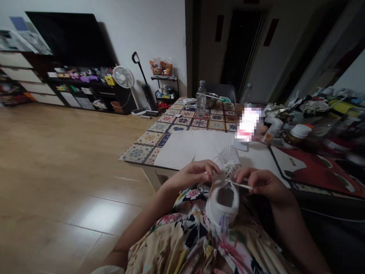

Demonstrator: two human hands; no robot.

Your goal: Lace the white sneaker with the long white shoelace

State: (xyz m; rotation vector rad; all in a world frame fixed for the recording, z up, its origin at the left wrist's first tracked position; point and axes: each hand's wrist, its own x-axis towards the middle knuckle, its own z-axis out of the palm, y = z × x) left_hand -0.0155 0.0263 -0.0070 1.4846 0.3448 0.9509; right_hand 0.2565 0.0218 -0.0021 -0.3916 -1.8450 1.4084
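A white lace-up shoe (223,211) rests on my lap against the table edge, its heel toward me and its toe over the tabletop. Its opening faces up, and a lilac tab shows at the heel. My right hand (264,182) pinches a white shoelace (242,185), stretched out from the shoe's right side. On the other side, my left hand (199,171) is closed at the lacing, thumb against fingers. What lies between those fingertips is too small to make out. Loops of lace lie over the shoe's tongue and toe.
White paper (185,148) covers part of the patterned table (139,150). A plastic bottle (201,101), a blurred-out lit screen (248,123), a white-capped jar (299,135) and a red mat (319,167) are on it. A fan (123,77) stands by the far wall.
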